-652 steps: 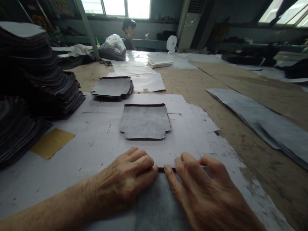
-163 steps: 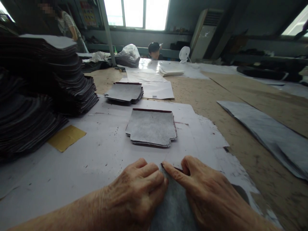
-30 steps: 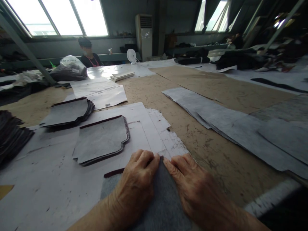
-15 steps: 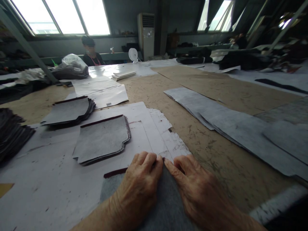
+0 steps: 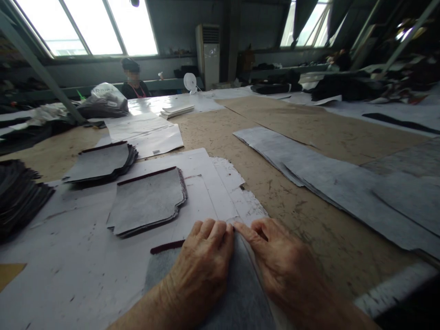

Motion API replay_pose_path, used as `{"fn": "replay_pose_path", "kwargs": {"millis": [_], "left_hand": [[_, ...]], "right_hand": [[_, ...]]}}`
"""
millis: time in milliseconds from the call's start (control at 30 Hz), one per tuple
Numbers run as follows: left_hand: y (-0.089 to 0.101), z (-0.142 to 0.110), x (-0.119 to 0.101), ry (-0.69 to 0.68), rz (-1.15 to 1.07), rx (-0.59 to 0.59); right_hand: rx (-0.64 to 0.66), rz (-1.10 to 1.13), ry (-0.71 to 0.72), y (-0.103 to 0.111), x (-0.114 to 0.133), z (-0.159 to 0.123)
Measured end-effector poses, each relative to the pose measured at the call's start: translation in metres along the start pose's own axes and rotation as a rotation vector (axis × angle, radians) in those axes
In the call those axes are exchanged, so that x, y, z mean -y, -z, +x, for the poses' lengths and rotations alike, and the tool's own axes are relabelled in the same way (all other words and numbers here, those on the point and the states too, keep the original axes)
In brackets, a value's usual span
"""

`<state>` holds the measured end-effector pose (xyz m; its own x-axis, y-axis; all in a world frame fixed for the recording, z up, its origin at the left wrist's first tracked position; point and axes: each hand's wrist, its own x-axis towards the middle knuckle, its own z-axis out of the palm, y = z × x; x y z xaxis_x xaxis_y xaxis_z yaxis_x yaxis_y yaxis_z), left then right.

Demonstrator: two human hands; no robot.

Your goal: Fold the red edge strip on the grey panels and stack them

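A grey felt-like cut piece point(image 5: 240, 293) with a dark red folded top edge point(image 5: 167, 247) lies on white paper at the near edge. My left hand point(image 5: 202, 266) lies on it with fingers curled, pressing at its far edge. My right hand point(image 5: 278, 263) rests beside it, forefinger stretched to the same edge, other fingers bent. The fingertips of both hands almost meet. Just beyond lies a small pile of like grey pieces point(image 5: 147, 201).
A second pile of pieces point(image 5: 101, 162) sits farther back, and a tall dark stack point(image 5: 17, 197) is at the left. Long grey sheets point(image 5: 326, 178) cover the brown table at the right. A person point(image 5: 132, 85) sits at the far end, near a small fan point(image 5: 189, 82).
Over the last second my hands stayed at the piece's far edge, fingers shifting slightly. The view dropped a little. Earlier the view faced more to the left.
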<state>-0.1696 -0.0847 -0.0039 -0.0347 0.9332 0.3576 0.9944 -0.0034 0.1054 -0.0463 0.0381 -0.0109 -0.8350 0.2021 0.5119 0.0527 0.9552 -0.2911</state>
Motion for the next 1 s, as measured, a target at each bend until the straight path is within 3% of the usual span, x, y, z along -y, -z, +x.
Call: {"fn": "replay_pose_path", "kwargs": {"millis": [133, 300, 400, 567, 700, 767, 867, 933, 1000], "left_hand": [[-0.004, -0.001, 0.003, 0.008, -0.043, -0.069], [-0.003, -0.009, 0.008, 0.078, -0.153, -0.179], [0.005, -0.015, 0.011, 0.116, -0.137, -0.082], [0.020, -0.019, 0.016, 0.026, -0.029, 0.152], [0.021, -0.021, 0.019, 0.013, -0.009, 0.168], [0.017, -0.023, 0.020, 0.035, -0.034, 0.099], [0.012, -0.025, 0.020, 0.106, -0.077, 0.002], [0.010, -0.026, 0.020, 0.156, -0.096, -0.031], [0.011, -0.025, 0.019, 0.195, -0.106, -0.040]], "right_hand": [[0.018, -0.140, 0.080, -0.002, 0.004, -0.002], [0.066, -0.162, 0.042, -0.002, 0.006, -0.003], [0.085, -0.159, 0.025, -0.002, 0.004, -0.002], [0.071, -0.170, 0.043, -0.004, 0.004, -0.002], [0.052, -0.150, 0.053, -0.002, 0.004, 0.000], [0.042, -0.028, 0.003, 0.002, 0.001, 0.002], [-0.021, 0.195, -0.212, 0.012, -0.007, 0.004], [-0.057, 0.251, -0.368, 0.017, -0.011, 0.006], [-0.040, 0.263, -0.420, 0.019, -0.011, 0.010]]}}
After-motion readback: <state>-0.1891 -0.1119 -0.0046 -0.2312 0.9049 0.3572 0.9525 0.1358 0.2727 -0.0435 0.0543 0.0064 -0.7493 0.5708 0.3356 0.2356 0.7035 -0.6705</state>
